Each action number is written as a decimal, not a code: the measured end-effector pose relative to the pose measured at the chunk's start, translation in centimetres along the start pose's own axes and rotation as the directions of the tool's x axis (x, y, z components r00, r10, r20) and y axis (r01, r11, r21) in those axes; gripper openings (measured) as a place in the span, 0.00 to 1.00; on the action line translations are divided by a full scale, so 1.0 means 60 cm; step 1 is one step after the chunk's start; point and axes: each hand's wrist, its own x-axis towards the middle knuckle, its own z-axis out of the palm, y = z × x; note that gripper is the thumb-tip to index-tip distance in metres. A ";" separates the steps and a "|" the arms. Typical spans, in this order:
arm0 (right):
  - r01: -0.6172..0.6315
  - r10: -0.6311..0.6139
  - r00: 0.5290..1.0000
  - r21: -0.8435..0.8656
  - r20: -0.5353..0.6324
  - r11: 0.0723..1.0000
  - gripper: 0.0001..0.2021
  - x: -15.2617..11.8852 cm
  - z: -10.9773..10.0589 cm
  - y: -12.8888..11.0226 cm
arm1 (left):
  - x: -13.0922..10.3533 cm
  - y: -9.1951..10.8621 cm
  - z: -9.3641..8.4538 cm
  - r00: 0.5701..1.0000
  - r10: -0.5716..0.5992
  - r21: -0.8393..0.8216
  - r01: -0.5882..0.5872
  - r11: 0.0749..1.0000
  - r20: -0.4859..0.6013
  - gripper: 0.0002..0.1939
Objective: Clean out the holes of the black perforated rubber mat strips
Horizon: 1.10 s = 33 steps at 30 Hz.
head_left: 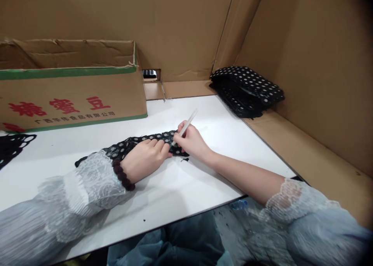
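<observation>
A black strip with rows of pale round dots lies across the white table, partly hidden under both hands. My left hand rests on it with fingers curled and closed, pressing it down against the tabletop. At the strip's right end, my right hand is closed around a slim white pen-shaped tool. The tool slants up to the right, and its lower end meets the strip close to my left fingertips. Just below that end lies a small black scrap.
An open cardboard box with green edges and red lettering stands at the back left. Black dotted sheets are piled at the back right. A black openwork piece lies at the left edge. Cardboard walls enclose the white table.
</observation>
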 end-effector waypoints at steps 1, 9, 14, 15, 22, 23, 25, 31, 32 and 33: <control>-0.027 0.027 0.999 0.011 0.020 1.000 0.05 0.000 0.000 0.003 | 0.001 -0.004 0.000 0.999 0.032 -0.016 -0.031 0.999 0.018 0.15; 0.005 -0.010 0.999 -0.110 -0.047 0.994 0.05 0.000 0.005 -0.002 | 0.008 -0.001 -0.006 0.983 -0.098 -0.045 0.106 0.993 0.153 0.05; 0.010 -0.018 0.998 -0.126 -0.062 0.992 0.05 0.000 0.008 -0.003 | 0.007 -0.002 -0.005 0.986 -0.089 -0.068 0.099 0.993 0.141 0.05; 0.011 -0.018 0.998 -0.126 -0.062 0.992 0.05 0.000 0.008 -0.003 | 0.008 -0.003 -0.005 0.986 -0.074 -0.067 0.085 0.994 0.147 0.06; 0.005 -0.013 0.997 -0.109 -0.076 0.994 0.05 0.002 0.011 -0.003 | 0.019 -0.003 -0.008 0.986 -0.092 -0.027 0.097 0.995 0.137 0.07; -0.001 -0.007 0.997 -0.106 -0.080 0.994 0.05 0.002 0.012 -0.003 | 0.020 -0.003 -0.006 0.989 -0.092 -0.046 0.098 0.994 0.117 0.06; -0.016 0.006 0.996 -0.100 -0.092 0.995 0.05 0.003 0.011 -0.003 | 0.019 -0.005 -0.003 0.992 -0.092 -0.088 0.100 0.991 0.092 0.05; -0.028 0.017 0.995 -0.110 -0.103 0.994 0.05 0.005 0.011 0.000 | 0.018 -0.010 0.003 0.987 -0.139 -0.126 0.148 0.981 0.083 0.02; -0.028 0.016 0.995 -0.119 -0.102 0.993 0.05 0.005 0.011 0.000 | 0.017 -0.010 0.004 0.988 -0.129 -0.124 0.139 0.983 0.080 0.03; -0.026 0.013 0.995 -0.129 -0.101 0.991 0.05 0.005 0.012 0.000 | 0.017 -0.009 0.005 0.990 -0.118 -0.121 0.127 0.985 0.074 0.04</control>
